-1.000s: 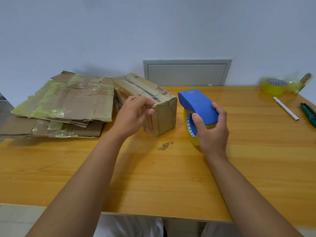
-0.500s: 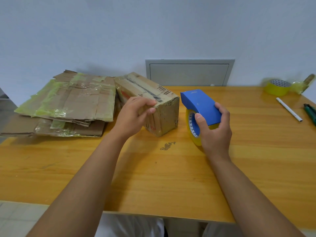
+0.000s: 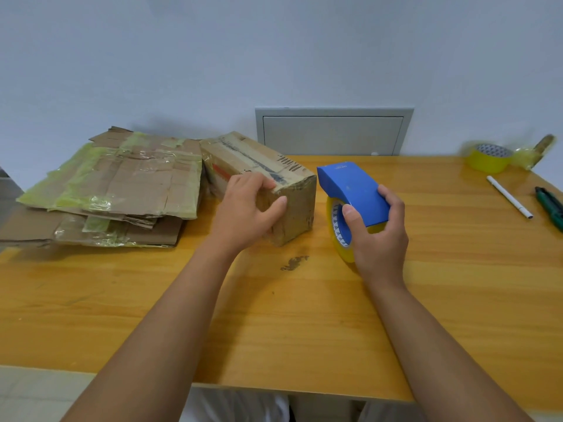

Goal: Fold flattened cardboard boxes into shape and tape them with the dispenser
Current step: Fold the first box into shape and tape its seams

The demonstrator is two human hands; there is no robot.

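Note:
A worn brown cardboard box [image 3: 300, 208], folded into shape, stands on the wooden table [image 3: 304, 330] near the middle. My left hand [image 3: 246, 205] grips its near left corner, fingers curled over the top edge and thumb on the front face. Just right of the box, my right hand [image 3: 377, 236] holds the blue tape dispenser [image 3: 353, 190] with its yellow tape roll [image 3: 338, 229] resting on the table. The dispenser stands a small gap away from the box.
A pile of flattened cardboard boxes [image 3: 122, 184] with yellowish tape lies at the left. At the far right are a spare yellow tape roll [image 3: 489, 158], a white pen [image 3: 508, 196] and a green tool [image 3: 551, 207]. A grey wall panel [image 3: 333, 132] sits behind the table.
My left hand has shifted slightly along the box's near corner, with the thumb now on the front face. Box and dispenser stay about where they were.

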